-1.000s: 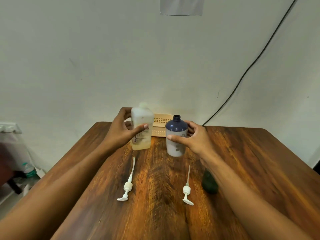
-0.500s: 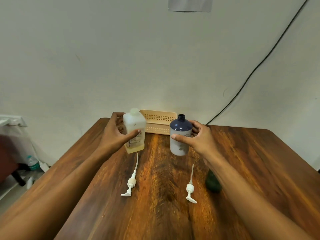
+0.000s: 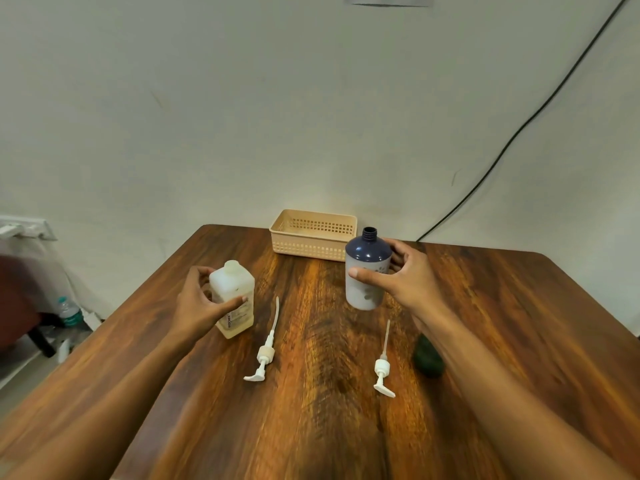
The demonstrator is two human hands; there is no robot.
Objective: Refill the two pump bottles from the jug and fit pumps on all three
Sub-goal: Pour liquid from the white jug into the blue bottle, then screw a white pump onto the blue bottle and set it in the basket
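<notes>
Now: both hands are loaded. My left hand (image 3: 204, 306) wraps the clear bottle (image 3: 233, 299), thumb across the front face and fingers behind. It leans a little, its neck is uncapped, and there is a shallow amber layer at the bottom. My right hand (image 3: 405, 282) grips the blue bottle (image 3: 367, 271) the same way, upright, with its threaded neck bare. I cannot tell whether either base sits on the table (image 3: 519, 306) or hangs just above it.

Both grips are at mid-body, probably to leave the necks free for pouring and for pumps.

One pump (image 3: 265, 355) lies flat just inward of my left hand, on my side of it. The second pump (image 3: 382, 365) lies inward of my right wrist. Each seems laid out beside its own bottle, tube pointing away from me.

A dark lump (image 3: 428, 358) sits against my right forearm; I cannot identify it. The basket (image 3: 313, 237) stands beyond both hands, closer to the right.

No pump is fitted yet. No third bottle or third pump is in view, and I cannot say whether the clear bottle is the jug. Judged stage: early.
</notes>
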